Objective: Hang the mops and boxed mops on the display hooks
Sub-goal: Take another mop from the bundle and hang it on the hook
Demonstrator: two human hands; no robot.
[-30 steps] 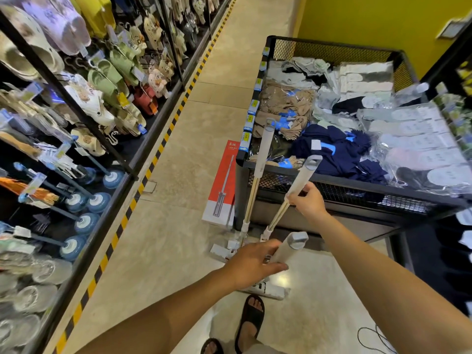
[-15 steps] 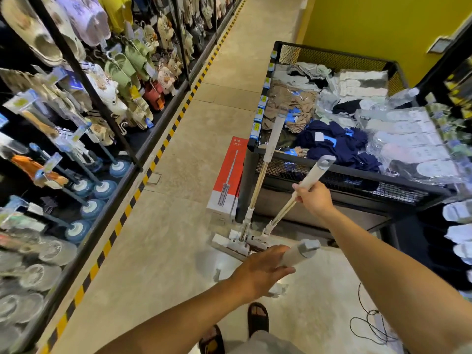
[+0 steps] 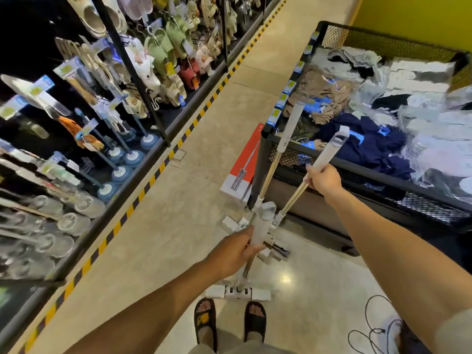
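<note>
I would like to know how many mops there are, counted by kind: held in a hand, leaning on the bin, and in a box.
Held mops: 2, the left-hand mop and the right-hand mop
Leaning mop, against the mesh bin: 1
Boxed mop, red front: 1 in plain view
Total: 4

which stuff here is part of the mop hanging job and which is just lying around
Job: left-hand mop, right-hand mop, leaning mop, boxed mop.
Lying about: socks, plungers, slippers, cable.
</note>
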